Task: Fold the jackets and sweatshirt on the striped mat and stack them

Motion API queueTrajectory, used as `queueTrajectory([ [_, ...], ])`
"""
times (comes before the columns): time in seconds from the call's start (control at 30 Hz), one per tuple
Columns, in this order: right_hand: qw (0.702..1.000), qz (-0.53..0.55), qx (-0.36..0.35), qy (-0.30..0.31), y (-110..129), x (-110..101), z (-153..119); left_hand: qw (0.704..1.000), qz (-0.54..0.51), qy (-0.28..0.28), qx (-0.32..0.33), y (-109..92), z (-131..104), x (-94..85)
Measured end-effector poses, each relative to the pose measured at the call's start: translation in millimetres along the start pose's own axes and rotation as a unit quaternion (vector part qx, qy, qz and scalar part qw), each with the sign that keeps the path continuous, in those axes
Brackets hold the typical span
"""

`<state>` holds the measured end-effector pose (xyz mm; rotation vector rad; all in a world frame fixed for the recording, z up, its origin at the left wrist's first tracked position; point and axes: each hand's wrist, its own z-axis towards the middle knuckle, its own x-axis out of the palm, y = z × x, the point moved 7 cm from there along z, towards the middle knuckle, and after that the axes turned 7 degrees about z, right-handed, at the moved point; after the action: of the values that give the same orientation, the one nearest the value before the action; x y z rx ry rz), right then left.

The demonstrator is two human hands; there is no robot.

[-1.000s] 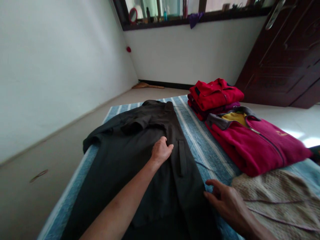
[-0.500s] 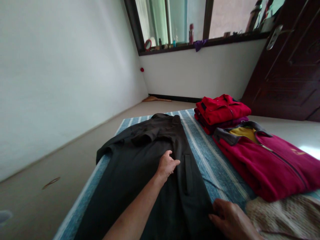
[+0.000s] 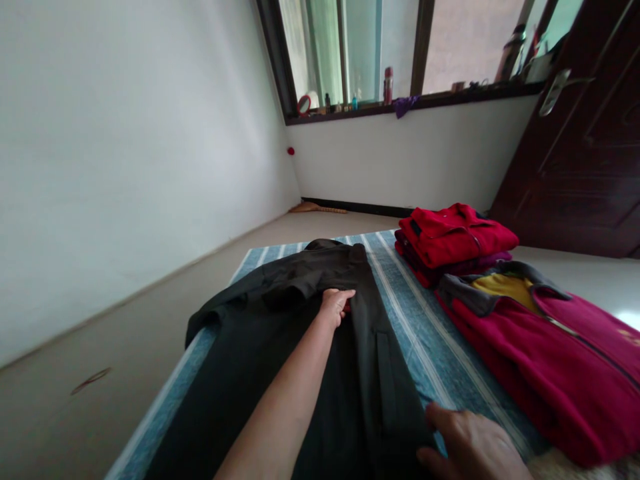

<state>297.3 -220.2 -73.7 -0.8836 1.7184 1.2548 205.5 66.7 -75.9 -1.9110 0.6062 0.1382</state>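
A long black coat (image 3: pixel 280 360) lies spread on a blue striped sheet (image 3: pixel 400 313), its collar end away from me and one sleeve hanging over the left edge. My left hand (image 3: pixel 336 307) reaches up the middle of the coat, fingers curled and closed on its front edge near the chest, with the thumb along the cloth. At the lower right, beside the coat's side edge and pocket, is my right hand (image 3: pixel 470 443). Its thumb and forefinger are apart, with nothing visible between them; the other fingers are partly hidden.
Right of the coat lies a crimson zip jacket (image 3: pixel 555 353) with a grey collar and yellow lining. Behind it sits a stack of folded red clothes (image 3: pixel 455 237). A white wall (image 3: pixel 125 147) runs along the left, and a dark door (image 3: pixel 590 153) stands at the right.
My left hand has moved farther up the coat toward the collar and its fingers have closed on the front edge. My right hand has shifted slightly, its thumb and forefinger now apart.
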Motion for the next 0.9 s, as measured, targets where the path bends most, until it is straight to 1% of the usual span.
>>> queueTrajectory([
  [0.07, 0.999, -0.007, 0.008, -0.035, 15, -23, 18, 1.0, 0.005, -0.026, 0.012, 1, 3, -3.3],
  [0.13, 0.999, 0.007, 0.001, -0.044, 29, -40, 41, 0.998, 0.006, -0.049, 0.027, 3, 2, -7.1],
  [0.23, 0.996, 0.028, -0.038, -0.076, 43, -53, 82, 0.997, -0.009, -0.065, 0.048, 3, 0, -11.5],
  [0.3, 0.991, 0.042, -0.069, -0.109, 50, -54, 110, 0.996, -0.031, -0.062, 0.055, 2, 1, -13.0],
  [0.4, 0.979, 0.07, -0.103, -0.159, 58, -51, 147, 0.996, -0.061, -0.044, 0.039, -1, 8, -12.6],
  [0.47, 0.974, 0.081, -0.109, -0.182, 62, -47, 168, 0.997, -0.065, -0.031, 0.025, -2, 14, -11.3],
  [0.53, 0.971, 0.088, -0.108, -0.195, 65, -45, 185, 0.997, -0.062, -0.029, 0.023, -3, 17, -12.0],
  [0.63, 0.966, 0.1, -0.112, -0.21, 69, -43, 202, 0.995, -0.056, -0.066, 0.051, -3, 18, -20.9],
  [0.77, 0.96, 0.111, -0.122, -0.226, 71, -42, 221, 0.984, -0.053, -0.127, 0.113, -4, 15, -35.2],
  [0.83, 0.958, 0.115, -0.125, -0.231, 70, -42, 234, 0.98, -0.061, -0.138, 0.129, -3, 13, -37.4],
  [0.9, 0.955, 0.119, -0.125, -0.239, 68, -43, 249, 0.979, -0.08, -0.135, 0.128, -1, 12, -37.4],
])
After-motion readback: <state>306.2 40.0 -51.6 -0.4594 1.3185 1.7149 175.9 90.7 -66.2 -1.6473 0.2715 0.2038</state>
